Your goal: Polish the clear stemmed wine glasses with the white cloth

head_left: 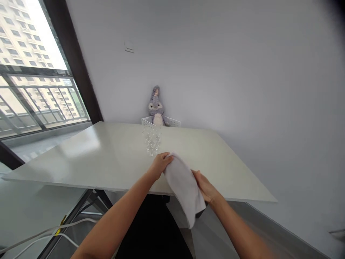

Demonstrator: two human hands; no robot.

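A white cloth (184, 183) hangs over the front edge of the table, its lower end dangling below the tabletop. My left hand (161, 165) is closed on its upper left corner. On the cloth's right side, my right hand (204, 185) grips the edge, with part of its fingers hidden behind the fabric. Several clear stemmed glasses (151, 138) stand close together on the table just beyond my left hand, apart from the cloth.
The white table (107, 158) reaches toward a grey wall. At its far edge, a grey plush toy (156, 106) sits in a white perforated basket (174, 123). A window with a railing is at left. White cables (48, 230) run past the dark table leg (72, 216).
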